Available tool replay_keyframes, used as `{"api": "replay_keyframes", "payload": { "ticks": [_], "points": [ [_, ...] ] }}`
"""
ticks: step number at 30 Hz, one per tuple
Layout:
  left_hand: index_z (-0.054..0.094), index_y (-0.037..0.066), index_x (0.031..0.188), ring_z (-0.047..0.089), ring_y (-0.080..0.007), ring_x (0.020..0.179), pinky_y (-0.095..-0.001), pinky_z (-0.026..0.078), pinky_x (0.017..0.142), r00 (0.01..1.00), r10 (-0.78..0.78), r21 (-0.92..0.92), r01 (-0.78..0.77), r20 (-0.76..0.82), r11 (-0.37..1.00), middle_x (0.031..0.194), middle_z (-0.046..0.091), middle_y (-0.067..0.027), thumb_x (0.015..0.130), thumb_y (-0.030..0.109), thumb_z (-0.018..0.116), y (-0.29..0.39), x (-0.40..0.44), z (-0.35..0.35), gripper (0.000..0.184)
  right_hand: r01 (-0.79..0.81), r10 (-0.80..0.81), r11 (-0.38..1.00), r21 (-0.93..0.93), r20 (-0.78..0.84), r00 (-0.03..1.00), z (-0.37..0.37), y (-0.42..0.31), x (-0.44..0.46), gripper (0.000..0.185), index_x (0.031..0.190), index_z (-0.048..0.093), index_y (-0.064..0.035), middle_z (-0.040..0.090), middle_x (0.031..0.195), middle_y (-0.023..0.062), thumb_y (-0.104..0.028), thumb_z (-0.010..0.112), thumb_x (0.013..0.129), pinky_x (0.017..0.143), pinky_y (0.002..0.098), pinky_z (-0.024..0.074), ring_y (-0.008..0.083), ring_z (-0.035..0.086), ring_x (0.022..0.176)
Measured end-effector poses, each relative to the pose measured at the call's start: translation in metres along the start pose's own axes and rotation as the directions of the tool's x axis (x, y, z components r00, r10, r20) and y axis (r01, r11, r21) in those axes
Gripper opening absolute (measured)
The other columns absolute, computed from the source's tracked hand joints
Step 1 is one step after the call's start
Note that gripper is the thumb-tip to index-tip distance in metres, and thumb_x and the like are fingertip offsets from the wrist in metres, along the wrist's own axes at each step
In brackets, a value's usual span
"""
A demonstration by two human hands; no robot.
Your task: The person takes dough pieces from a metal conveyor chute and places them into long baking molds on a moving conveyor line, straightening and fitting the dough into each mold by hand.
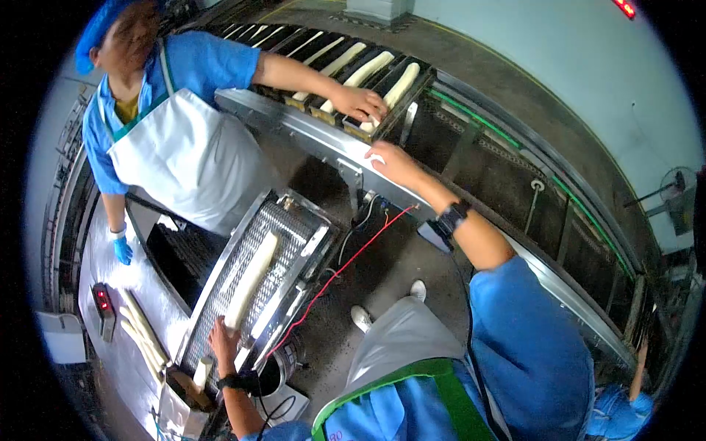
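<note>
On the metal mesh conveyor [209, 321] lies a long pale dough roll [254, 278]. My left hand [224, 344] is at its lower end, fingers closed around the dough. My right hand [396, 165] is at the metal rail [309, 140] of the tray line, fingers apart and slightly bent, with nothing visible in it. Just beyond it, dark trays [349, 86] hold several dough rolls, one of them the nearest roll [402, 86]. A co-worker's hand [359, 101] touches the end of a tray close to my right hand.
The co-worker [184, 147] stands across the conveyor, a blue-gloved hand [122, 250] over the steel table [95, 246]. Several dough strips [141, 331] lie there beside a red-digit display [103, 300]. A red cable [338, 272] hangs between the lines. Another person [621, 411] is at lower right.
</note>
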State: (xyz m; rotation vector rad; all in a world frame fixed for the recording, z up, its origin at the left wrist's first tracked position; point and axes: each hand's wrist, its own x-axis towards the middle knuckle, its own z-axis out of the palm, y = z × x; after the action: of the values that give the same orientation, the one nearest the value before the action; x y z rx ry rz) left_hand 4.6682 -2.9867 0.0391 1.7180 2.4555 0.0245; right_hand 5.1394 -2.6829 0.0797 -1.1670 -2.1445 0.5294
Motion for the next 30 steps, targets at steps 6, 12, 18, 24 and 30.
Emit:
{"api": "replay_keyframes", "payload": {
  "ticks": [6,12,18,24,30],
  "points": [
    [0.048,0.005,0.097,0.054,-0.0293,0.077,-0.0433,0.036,0.073,0.998,0.063,0.086,-0.062,-0.012,0.994,0.079,0.056,-0.013,0.06,0.02,0.065,-0.024,0.02,0.021,0.043,-0.166,0.078,0.951,0.26,0.318,0.945,0.023,-0.042,-0.098,0.016,0.084,0.056,-0.003,0.059,0.078,0.0092,-0.016,0.048,0.077,0.066,0.0299,0.0433,0.0196,0.056,0.074],
    [0.051,-0.001,0.097,0.05,-0.012,0.062,-0.0262,0.04,0.054,0.943,0.212,-0.759,0.063,0.258,0.648,0.075,0.055,-0.0027,0.065,0.013,0.059,0.01,0.04,-0.02,0.037,-0.333,0.266,0.906,0.261,0.261,0.928,-0.019,-0.044,-0.171,0.018,0.087,0.055,-0.002,0.059,0.081,0.0084,-0.017,0.049,0.079,0.067,0.0299,0.0434,0.0174,0.056,0.075],
    [0.045,0.0,0.108,0.047,-0.0116,0.079,-0.022,0.038,0.066,0.867,0.472,-0.972,0.058,0.161,0.226,0.093,0.051,-0.0053,0.07,0.013,0.052,0.107,0.046,-0.094,0.041,-0.567,0.499,0.546,0.617,0.304,0.812,-0.032,-0.046,-0.228,0.028,0.096,0.053,-0.0045,0.056,0.088,0.0043,-0.028,0.049,0.083,0.067,0.0252,0.0451,0.0111,0.054,0.08],
    [0.041,0.003,0.112,0.046,-0.0126,0.082,-0.0233,0.036,0.073,0.801,0.598,-0.988,-0.064,0.035,0.144,0.095,0.049,-0.0043,0.072,0.017,0.056,0.219,0.075,-0.112,0.045,-0.363,0.294,0.787,0.498,0.215,0.931,0.035,-0.042,-0.176,0.04,0.104,0.047,-0.0039,0.055,0.09,0.0067,-0.018,0.06,0.069,0.062,0.0282,0.0439,0.0147,0.052,0.075],
    [0.035,0.001,0.116,0.047,-0.0169,0.088,-0.0264,0.039,0.074,0.71,0.704,-0.984,-0.111,0.02,0.14,0.102,0.047,-0.0099,0.071,0.015,0.058,0.3,0.032,-0.147,0.052,-0.212,0.263,0.941,0.264,-0.175,0.949,0.03,-0.104,-0.16,0.086,0.124,0.023,-0.0014,0.033,0.119,0.0219,-0.02,0.071,0.055,0.093,0.0386,0.0278,0.033,0.035,0.11]
  ]
}}
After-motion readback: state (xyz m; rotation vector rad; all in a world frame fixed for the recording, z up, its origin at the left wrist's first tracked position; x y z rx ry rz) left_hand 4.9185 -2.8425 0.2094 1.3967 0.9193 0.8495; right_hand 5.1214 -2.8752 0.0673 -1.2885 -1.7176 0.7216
